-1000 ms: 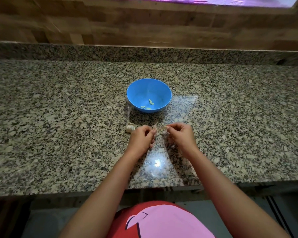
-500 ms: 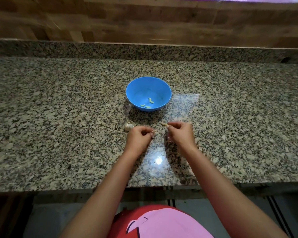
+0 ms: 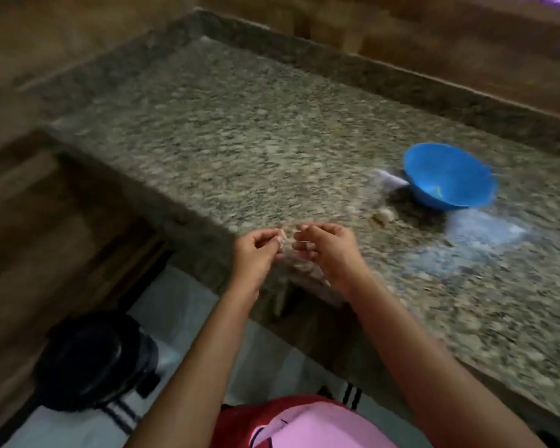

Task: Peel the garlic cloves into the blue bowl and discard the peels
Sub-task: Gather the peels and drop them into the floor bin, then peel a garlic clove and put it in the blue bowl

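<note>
Only 1 view is supplied, from a camera worn on the head. The countertop (image 3: 272,140) is looked at from above its near edge, forward and steeply down, with the view turned toward its near left corner. The left hand (image 3: 256,250) and right hand (image 3: 327,250) are seen close, mid-frame; the blue bowl (image 3: 434,166) is seen farther off, at the right. The floor (image 3: 181,305) is taken in at lower left. Everything is blurred.

A black round container (image 3: 94,360) sits beside the granite counter (image 3: 240,140).
</note>
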